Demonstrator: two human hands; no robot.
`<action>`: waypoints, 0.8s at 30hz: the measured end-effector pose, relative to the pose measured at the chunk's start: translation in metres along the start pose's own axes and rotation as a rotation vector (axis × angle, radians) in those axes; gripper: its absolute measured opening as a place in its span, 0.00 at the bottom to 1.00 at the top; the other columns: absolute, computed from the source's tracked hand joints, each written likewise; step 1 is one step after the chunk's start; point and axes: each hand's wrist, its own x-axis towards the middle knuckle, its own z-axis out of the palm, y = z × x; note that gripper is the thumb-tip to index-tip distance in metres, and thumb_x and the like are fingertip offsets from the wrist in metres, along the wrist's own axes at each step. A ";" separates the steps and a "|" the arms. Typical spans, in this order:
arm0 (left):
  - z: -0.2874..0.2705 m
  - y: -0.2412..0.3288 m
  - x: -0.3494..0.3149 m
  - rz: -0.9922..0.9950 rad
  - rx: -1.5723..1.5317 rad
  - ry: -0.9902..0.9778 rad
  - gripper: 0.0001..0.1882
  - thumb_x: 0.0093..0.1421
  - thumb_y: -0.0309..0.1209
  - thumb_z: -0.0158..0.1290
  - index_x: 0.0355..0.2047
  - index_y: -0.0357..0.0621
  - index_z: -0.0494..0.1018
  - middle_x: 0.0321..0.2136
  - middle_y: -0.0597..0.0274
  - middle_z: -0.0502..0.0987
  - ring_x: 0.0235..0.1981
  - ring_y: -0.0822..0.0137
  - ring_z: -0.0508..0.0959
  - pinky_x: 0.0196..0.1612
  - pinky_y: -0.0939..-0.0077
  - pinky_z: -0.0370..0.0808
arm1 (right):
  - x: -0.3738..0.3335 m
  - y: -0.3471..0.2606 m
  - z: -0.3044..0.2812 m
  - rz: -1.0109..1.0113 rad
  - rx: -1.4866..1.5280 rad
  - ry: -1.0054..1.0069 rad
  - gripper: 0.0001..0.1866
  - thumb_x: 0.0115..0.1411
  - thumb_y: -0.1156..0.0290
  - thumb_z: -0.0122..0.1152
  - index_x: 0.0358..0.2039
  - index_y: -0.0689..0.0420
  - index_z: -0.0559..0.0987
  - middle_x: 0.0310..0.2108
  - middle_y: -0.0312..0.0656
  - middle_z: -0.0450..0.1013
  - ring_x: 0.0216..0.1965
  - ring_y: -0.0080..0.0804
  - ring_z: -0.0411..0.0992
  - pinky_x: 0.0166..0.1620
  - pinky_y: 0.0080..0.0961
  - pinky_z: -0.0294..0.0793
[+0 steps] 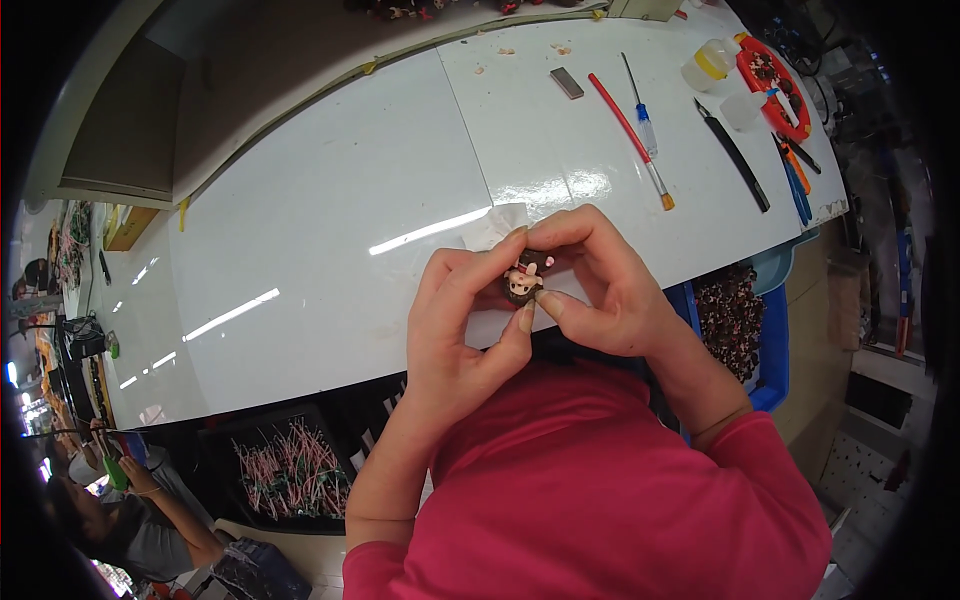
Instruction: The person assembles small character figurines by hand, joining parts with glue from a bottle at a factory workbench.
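A small doll-like figurine (522, 283) with dark brown hair and a pale face is held between my two hands, just over the table's near edge. My left hand (470, 305) grips it from the left with fingers and thumb. From the other side my right hand (598, 285) pinches it, the thumb near the figurine's head. Part of the figurine is hidden by my fingers. Just beyond my fingertips lies a crumpled white tissue or cloth (507, 217) on the white table (330, 190).
A red-handled brush (627, 133), a blue screwdriver (643, 120), a black craft knife (733, 155) and a grey block (566, 83) lie at the far right, near bottles and a red tray (745, 48). Below the table are a blue bin (770, 365) and a black crate (265, 515). A person (150, 510) works at lower left.
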 end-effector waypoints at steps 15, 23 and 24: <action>0.003 0.000 -0.001 0.001 -0.048 0.020 0.31 0.47 0.14 0.54 0.54 0.42 0.67 0.37 0.58 0.67 0.38 0.68 0.76 0.43 0.77 0.77 | 0.000 -0.001 -0.001 0.012 -0.010 -0.025 0.23 0.52 0.83 0.52 0.50 0.61 0.64 0.45 0.41 0.66 0.47 0.26 0.67 0.53 0.28 0.67; 0.009 0.005 -0.003 -0.002 -0.043 0.070 0.31 0.48 0.14 0.54 0.54 0.42 0.67 0.37 0.58 0.67 0.38 0.68 0.77 0.43 0.77 0.78 | -0.001 -0.002 -0.001 0.016 0.010 -0.010 0.21 0.55 0.82 0.52 0.50 0.62 0.65 0.44 0.40 0.68 0.46 0.25 0.68 0.53 0.26 0.67; 0.009 0.004 -0.003 0.002 -0.020 0.069 0.30 0.48 0.14 0.54 0.54 0.41 0.68 0.37 0.58 0.67 0.38 0.68 0.77 0.43 0.77 0.78 | -0.001 -0.001 -0.001 0.011 0.024 -0.006 0.21 0.55 0.82 0.52 0.50 0.62 0.65 0.44 0.40 0.68 0.46 0.25 0.68 0.53 0.26 0.67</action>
